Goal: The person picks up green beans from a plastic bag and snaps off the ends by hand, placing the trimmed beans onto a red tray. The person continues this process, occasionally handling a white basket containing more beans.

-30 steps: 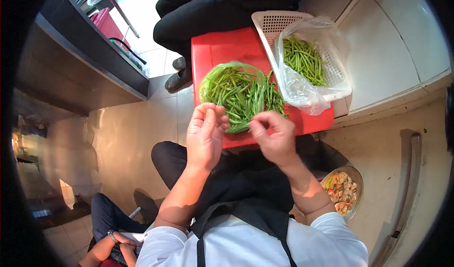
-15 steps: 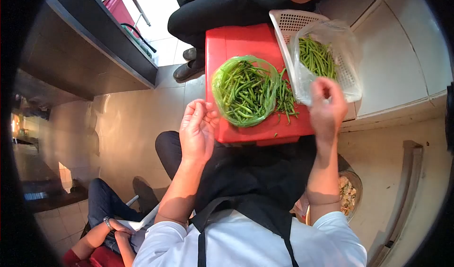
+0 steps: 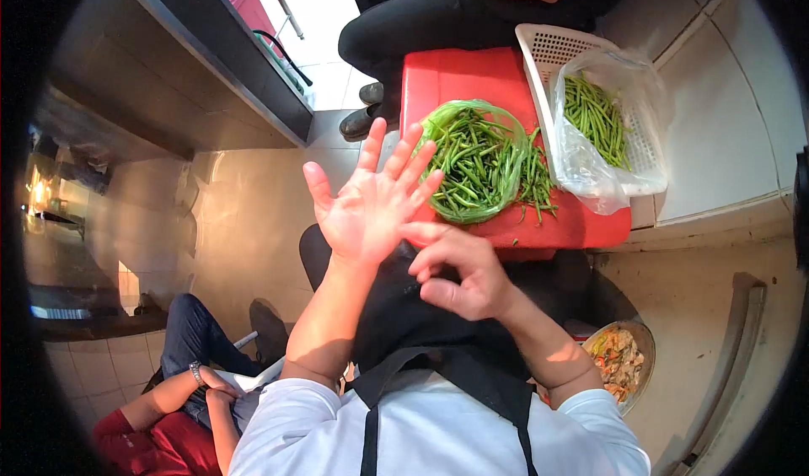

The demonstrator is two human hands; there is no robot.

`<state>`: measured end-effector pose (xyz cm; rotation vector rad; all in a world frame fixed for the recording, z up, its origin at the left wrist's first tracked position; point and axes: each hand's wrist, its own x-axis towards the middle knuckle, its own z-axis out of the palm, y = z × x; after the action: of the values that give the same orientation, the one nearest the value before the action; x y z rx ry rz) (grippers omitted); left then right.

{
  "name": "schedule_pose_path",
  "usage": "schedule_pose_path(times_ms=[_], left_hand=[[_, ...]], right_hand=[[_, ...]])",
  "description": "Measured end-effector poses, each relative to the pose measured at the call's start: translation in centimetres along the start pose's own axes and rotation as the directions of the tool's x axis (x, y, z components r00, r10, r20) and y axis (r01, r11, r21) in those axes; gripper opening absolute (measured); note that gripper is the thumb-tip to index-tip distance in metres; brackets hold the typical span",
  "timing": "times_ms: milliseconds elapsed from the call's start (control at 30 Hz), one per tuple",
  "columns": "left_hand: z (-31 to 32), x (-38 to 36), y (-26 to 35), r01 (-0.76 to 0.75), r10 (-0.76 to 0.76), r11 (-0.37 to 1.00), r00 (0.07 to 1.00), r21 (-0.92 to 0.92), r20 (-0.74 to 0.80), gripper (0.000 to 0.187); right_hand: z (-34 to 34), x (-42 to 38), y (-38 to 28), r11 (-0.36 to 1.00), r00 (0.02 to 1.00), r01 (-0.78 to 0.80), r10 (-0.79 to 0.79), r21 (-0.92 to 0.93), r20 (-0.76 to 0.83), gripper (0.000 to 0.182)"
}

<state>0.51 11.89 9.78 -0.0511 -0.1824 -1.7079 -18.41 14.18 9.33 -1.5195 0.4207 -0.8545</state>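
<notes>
My left hand [image 3: 366, 215] is raised with the palm up and the fingers spread wide, holding nothing. Against its outer edge rests the stretched index finger of my right hand [image 3: 463, 272]; the other fingers are bent, the thumb stands apart, and I see nothing in them. Just beyond both hands, a green plastic bag [image 3: 430, 124] is full of cut green beans [image 3: 472, 168]. Some loose bean pieces [image 3: 536, 177] lie beside it on the red table [image 3: 581, 227]. To the right, long green beans [image 3: 594, 118] lie in a clear plastic bag [image 3: 581, 168] inside a white basket [image 3: 539, 42].
A person in dark trousers [image 3: 438, 25] sits across the red table. Another person in a red shirt [image 3: 160, 446] sits at lower left, arms crossed over the lap. A round container of food scraps [image 3: 619, 362] stands on the floor to my right. A tiled ledge [image 3: 716, 139] borders the right side.
My left hand has opened from a loose curl and spread its fingers. My right hand has come away from the clear bag, leftward, to touch my left hand. The view has shifted slightly.
</notes>
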Motion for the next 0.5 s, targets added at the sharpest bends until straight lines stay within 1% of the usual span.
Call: schedule_pose_path(times_ms=[33,67,100,133,233,300,367,400,433,500], left_hand=[[0.2,0.3,-0.2,-0.003,0.003,1.000,1.000,-0.028,0.000,0.097],[0.4,0.5,-0.4,-0.003,0.003,1.000,0.999,-0.010,0.040,0.097],[0.6,0.7,-0.5,-0.004,0.003,1.000,0.997,0.007,0.080,0.097],[0.8,0.8,-0.5,-0.007,0.004,1.000,0.993,0.026,0.120,0.097],[0.5,0.9,0.0,-0.051,0.050,0.999,0.992,0.013,0.118,0.097],[0.5,0.5,0.3,-0.066,0.066,0.998,0.993,-0.003,0.102,0.097],[0.6,0.2,0.1,-0.065,0.067,0.998,0.994,-0.028,0.087,0.096],[0.6,0.2,0.1,-0.072,0.074,0.997,0.994,-0.025,0.081,0.095],[0.5,0.1,0.2,-0.081,0.082,0.997,0.994,-0.022,0.076,0.094],[0.8,0.0,0.3,-0.099,0.100,0.995,0.994,-0.019,0.043,0.095]], right_hand=[[0.4,0.0,0.4,0.998,0.995,0.056,-0.057,0.010,0.083,0.019],[1.1,0.1,1.3,0.997,0.986,0.078,-0.079,0.012,0.148,0.017],[1.7,0.0,2.4,0.993,0.978,0.115,-0.111,-0.008,0.176,0.015],[2.2,0.0,3.3,0.989,0.972,0.144,-0.136,-0.028,0.192,0.014],[2.9,-0.2,4.0,0.980,0.963,0.183,-0.162,-0.080,0.217,0.011],[3.3,-0.5,3.5,0.994,0.972,0.089,-0.072,-0.066,0.226,0.011],[3.3,-0.4,3.6,0.993,0.966,0.094,-0.073,-0.071,0.248,0.013],[3.2,-0.1,3.5,0.992,0.963,0.098,-0.075,-0.078,0.258,0.014],[3.2,0.3,3.3,0.970,0.957,0.203,-0.168,-0.135,0.237,0.016],[3.0,0.7,2.9,0.977,0.948,0.164,-0.118,-0.136,0.295,0.017]])
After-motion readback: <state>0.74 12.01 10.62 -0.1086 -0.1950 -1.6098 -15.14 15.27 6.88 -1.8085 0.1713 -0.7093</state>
